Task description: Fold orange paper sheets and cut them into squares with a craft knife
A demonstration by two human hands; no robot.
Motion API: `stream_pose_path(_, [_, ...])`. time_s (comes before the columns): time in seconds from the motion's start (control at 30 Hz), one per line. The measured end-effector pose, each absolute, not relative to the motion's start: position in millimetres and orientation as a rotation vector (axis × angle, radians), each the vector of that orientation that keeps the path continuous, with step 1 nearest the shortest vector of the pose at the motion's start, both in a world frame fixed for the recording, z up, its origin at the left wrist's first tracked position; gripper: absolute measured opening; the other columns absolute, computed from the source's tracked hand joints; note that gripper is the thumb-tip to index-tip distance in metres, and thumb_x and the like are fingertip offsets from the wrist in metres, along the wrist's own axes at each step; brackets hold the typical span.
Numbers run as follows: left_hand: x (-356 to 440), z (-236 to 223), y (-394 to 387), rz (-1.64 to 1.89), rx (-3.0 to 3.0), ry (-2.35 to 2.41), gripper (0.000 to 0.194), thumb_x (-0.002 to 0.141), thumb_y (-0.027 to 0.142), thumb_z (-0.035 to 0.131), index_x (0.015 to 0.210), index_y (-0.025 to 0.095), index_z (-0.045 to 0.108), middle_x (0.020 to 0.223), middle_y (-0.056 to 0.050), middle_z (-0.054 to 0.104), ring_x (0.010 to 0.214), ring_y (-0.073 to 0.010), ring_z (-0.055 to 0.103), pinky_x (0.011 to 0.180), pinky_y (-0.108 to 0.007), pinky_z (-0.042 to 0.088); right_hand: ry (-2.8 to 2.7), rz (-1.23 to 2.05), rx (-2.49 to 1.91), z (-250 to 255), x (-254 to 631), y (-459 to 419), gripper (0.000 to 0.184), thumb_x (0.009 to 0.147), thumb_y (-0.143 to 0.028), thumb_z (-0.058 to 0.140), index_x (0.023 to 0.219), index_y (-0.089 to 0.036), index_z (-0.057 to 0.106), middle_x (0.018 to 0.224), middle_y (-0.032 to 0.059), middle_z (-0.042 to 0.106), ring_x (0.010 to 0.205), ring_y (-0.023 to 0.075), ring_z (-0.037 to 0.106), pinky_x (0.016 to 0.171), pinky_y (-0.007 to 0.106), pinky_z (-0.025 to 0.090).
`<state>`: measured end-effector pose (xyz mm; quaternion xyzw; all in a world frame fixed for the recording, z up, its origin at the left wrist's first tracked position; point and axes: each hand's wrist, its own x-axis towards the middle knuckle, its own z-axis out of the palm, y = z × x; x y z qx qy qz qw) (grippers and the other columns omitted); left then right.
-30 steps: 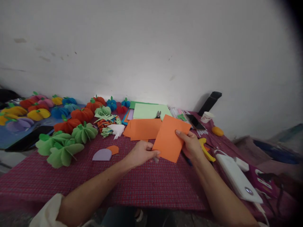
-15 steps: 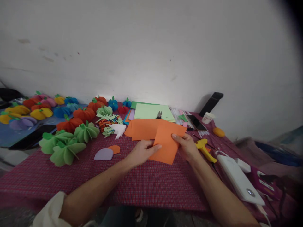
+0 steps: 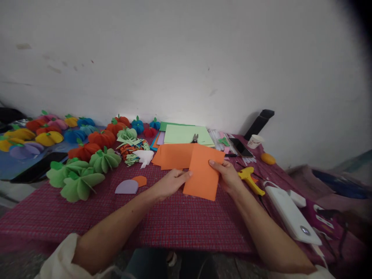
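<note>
Both hands hold one orange paper sheet just above a table with a red checked cloth. My left hand pinches the sheet's left edge, fingers closed on it. My right hand grips the right edge, thumb on top. Behind the sheet lies a second orange sheet flat on the cloth. A stack of light green paper with small scissors on it sits farther back.
Paper pumpkins in several colours fill the left side. A purple half-round cutout and an orange one lie near my left hand. A yellow glue gun, a white power bank, a phone and a paper cup are at right.
The orange sheet was held tilted up in the air; both hands have lowered it toward the cloth and it now lies nearly flat.
</note>
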<state>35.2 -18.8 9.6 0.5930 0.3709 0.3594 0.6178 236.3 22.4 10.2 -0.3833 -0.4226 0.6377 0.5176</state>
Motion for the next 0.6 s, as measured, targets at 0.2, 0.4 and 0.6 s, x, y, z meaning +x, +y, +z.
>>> stream_pose_path(0.2, [30.7,16.0,-19.5,0.709,1.515,0.825,0.042,0.079,0.051,0.051,0.076,0.012,0.066,0.074,-0.005,0.067,0.067,-0.0153,0.060,0.062,-0.022,0.044,-1.018,1.531,-0.913,8.6,236.5,23.5,0.027,0.060,-0.029,0.077,0.083,-0.017,0.069,0.083,0.0054,0.072,0.068,0.0184,0.066,0.070,0.032,0.052])
stream_pose_path(0.4, [37.2,2.4,-13.7,0.899,1.310,1.002,0.042,0.070,0.051,0.062,0.081,0.010,0.066,0.080,-0.007,0.068,0.072,-0.0199,0.063,0.061,-0.026,0.046,-1.167,1.524,-0.923,2.3,220.0,12.2,0.028,0.060,-0.033,0.076,0.082,-0.017,0.070,0.082,0.0051,0.072,0.065,0.0179,0.065,0.067,0.032,0.051])
stream_pose_path(0.6, [38.7,-6.4,-8.9,1.038,1.259,1.214,0.041,0.064,0.052,0.065,0.069,0.011,0.064,0.062,-0.005,0.064,0.063,-0.0193,0.060,0.050,-0.024,0.043,-1.213,1.480,-0.967,3.9,211.0,5.1,0.030,0.059,-0.038,0.076,0.079,-0.016,0.070,0.079,0.0050,0.071,0.065,0.0171,0.063,0.066,0.032,0.050])
